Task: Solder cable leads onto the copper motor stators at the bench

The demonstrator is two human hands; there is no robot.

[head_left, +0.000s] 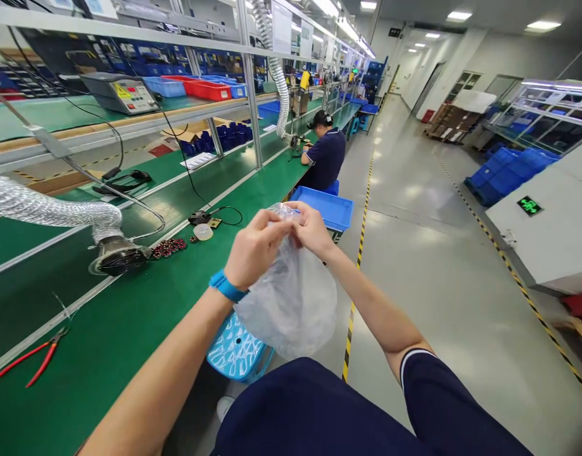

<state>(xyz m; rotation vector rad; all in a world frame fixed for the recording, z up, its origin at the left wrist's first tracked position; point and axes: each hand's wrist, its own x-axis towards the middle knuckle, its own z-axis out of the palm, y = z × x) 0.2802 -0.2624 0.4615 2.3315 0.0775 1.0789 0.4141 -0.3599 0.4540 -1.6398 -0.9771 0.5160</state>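
Note:
A clear plastic bag (295,304) hangs from both of my hands, in front of my body and above the floor beside the bench. My left hand (255,244), with a blue wristband (228,286) at the wrist, is closed on the bag's gathered top. Close against it, my right hand (313,231) pinches the same gathered plastic. The fingertips of the two hands meet there, and they partly hide the bag's upper edge. The bag looks puffed out and see-through, and I make out nothing inside it.
Red-handled pliers (46,356) lie on the green bench (143,335), near small dark-red parts (168,247) and a fume duct nozzle (122,255). Below stands a blue stool (236,348). Ahead are a blue crate (325,208) and a seated co-worker (326,155).

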